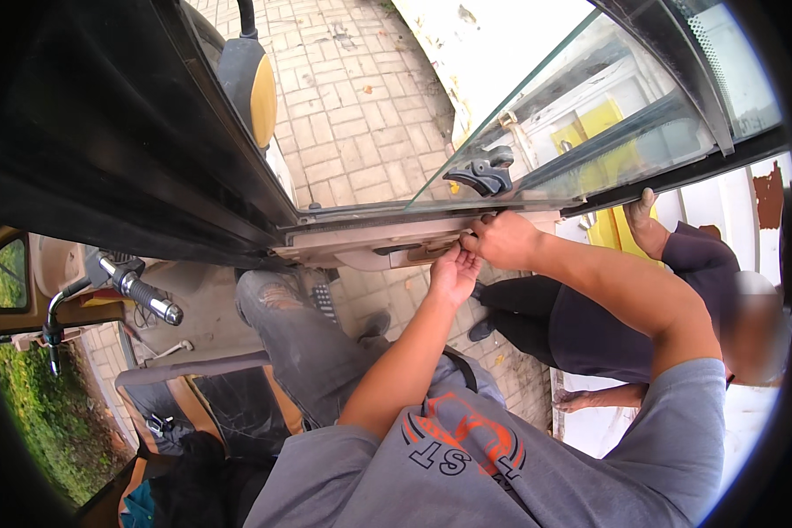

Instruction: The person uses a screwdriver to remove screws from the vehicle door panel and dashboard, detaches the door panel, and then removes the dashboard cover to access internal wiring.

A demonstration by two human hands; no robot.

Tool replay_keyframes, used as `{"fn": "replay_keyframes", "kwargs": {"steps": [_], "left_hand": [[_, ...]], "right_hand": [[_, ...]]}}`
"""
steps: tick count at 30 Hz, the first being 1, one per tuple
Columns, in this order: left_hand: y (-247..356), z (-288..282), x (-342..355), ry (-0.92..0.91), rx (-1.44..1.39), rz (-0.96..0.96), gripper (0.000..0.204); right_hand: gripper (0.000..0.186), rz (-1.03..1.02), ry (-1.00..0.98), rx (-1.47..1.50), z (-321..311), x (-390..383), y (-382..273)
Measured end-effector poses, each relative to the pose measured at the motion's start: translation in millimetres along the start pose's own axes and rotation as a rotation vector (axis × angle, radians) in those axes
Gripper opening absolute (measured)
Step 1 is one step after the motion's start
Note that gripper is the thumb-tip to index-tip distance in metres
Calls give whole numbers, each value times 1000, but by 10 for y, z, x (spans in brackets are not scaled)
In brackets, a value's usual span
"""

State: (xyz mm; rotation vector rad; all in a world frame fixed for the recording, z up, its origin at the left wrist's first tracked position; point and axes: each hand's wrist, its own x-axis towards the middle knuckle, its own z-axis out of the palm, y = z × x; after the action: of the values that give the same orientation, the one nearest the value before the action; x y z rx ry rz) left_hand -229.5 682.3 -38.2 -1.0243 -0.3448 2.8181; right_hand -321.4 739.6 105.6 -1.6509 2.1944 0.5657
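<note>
At the vehicle door my two hands meet on the beige inner panel [330, 239], just below the window. My right hand [507, 240] has its fingers bent and pressed together at the panel's upper part. Right below it, my left hand [455, 273] is turned partly palm up, its fingertips pinched close to the right hand's. Whatever lies between the fingers is too small or hidden to make out. Beside the left fingertips is a dark recess with a brownish handle [418, 253]. Above the hands, a black latch [487, 173] is fixed to the window glass [581, 132].
Another person [603, 317] stands outside at the right, one hand [648, 231] gripping the door frame. A yellow-backed mirror [260, 97] hangs at upper left. Left of me are a lever with a black grip [145, 295] and a dark seat [246, 409]. Brick paving [352, 114] lies outside.
</note>
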Motion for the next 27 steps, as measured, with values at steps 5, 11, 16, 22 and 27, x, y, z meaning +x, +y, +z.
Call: {"fn": "replay_keyframes", "kwargs": {"steps": [5,11,16,22,27], "left_hand": [[-57,-76,87,-72,-1,-20,15],[30,-75,63,-94,-33,47,18],[-8,-149,62,-92,-30,0,18],[-25,-60,107,-92,-45,18,20],[10,10,111,-19,-97,14,23]], "right_hand": [[34,601,-236,513,-88,108,-85],[34,203,-88,228,-138,90,-78],[33,169,-161,200,-189,84,-65],[51,606,-172,537,-70,182,-104],[38,23,-65,126,-104,57,43]]}}
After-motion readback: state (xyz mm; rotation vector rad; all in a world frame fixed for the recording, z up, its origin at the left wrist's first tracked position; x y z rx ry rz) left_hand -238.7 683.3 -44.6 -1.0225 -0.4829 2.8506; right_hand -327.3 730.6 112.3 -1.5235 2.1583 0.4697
